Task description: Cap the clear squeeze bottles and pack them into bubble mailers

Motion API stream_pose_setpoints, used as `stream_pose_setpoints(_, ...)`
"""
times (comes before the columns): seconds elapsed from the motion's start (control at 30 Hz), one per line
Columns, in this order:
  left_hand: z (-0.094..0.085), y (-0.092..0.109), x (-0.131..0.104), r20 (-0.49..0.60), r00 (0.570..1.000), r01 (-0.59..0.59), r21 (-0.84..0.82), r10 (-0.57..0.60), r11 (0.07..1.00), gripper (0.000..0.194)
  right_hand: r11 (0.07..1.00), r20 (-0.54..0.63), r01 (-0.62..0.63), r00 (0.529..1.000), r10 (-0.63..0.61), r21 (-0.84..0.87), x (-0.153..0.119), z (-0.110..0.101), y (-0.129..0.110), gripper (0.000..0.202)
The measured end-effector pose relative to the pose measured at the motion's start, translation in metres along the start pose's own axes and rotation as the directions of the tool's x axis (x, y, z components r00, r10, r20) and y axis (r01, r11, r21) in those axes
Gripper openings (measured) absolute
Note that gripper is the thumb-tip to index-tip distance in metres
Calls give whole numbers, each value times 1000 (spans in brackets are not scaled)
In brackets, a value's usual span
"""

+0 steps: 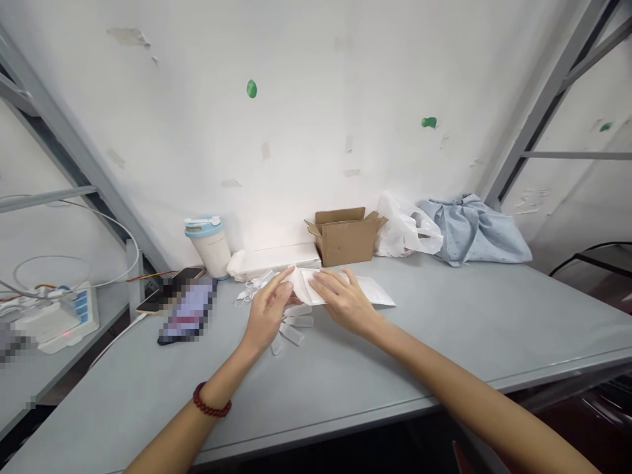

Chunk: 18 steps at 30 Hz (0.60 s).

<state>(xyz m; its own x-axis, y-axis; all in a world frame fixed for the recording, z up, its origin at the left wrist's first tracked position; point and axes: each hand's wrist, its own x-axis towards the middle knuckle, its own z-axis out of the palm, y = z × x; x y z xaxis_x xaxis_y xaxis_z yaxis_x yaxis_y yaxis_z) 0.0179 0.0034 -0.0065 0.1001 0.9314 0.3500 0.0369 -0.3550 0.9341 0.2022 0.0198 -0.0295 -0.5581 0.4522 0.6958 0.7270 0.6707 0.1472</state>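
A white paper-like piece [302,284] is held between my two hands above the grey table. My left hand [268,309] pinches its left side, with thumb and fingers pressed together. My right hand [345,299] grips its right side, the fingers lying over its face. Several small clear plastic pieces [292,334] lie on the table just below my hands. More small white items with loops [253,284] lie behind my left hand. A flat white packet [376,291] rests on the table behind my right hand.
An open cardboard box [348,242], a white plastic bag [407,227] and blue cloth [474,230] stand along the wall. Left are a lidded cup [211,250], a phone [170,289], a purple item [190,313] and a power strip [69,322]. The grey table [306,401] has its edge in front.
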Motion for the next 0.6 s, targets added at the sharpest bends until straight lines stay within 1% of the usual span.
stream_pose_setpoints(0.1,1,0,-4,3,995,-101,97,101,990,50,1000,-13,-9,1000,9,25,-1,0,5,35)
stream_pose_setpoints(0.17,1,-1,-5,43,981,-193,207,188,959,44,1000,-25,-4,1000,5,31,-1,1,7,33)
stream_pose_setpoints(0.2,2,-3,-5,78,969,-246,282,233,927,39,1000,-35,4,999,-3,30,-1,2,7,32)
stream_pose_setpoints(0.23,2,-4,-5,125,953,-304,364,277,880,35,1000,-45,18,999,-17,26,-1,2,8,30)
stream_pose_setpoints(0.3,3,-9,-4,241,902,-432,498,358,752,30,998,-66,55,996,-54,10,-2,4,8,27)
stream_pose_setpoints(0.37,2,-15,-2,350,841,-540,565,412,624,32,995,-71,98,993,-98,-16,-3,6,9,27)
stream_pose_setpoints(0.43,1,-18,0,421,800,-599,611,427,518,33,988,-66,147,987,-149,-45,-4,6,8,27)
stream_pose_setpoints(0.47,0,-19,1,443,789,-612,636,426,471,32,984,-66,169,983,-173,-58,-4,5,7,26)
stream_pose_setpoints(0.53,-1,-19,2,460,779,-616,684,426,390,28,978,-79,196,976,-202,-70,-3,2,5,25)
stream_pose_setpoints(0.6,0,-17,1,444,784,-603,712,434,360,24,982,-110,180,977,-185,-56,-2,-3,2,22)
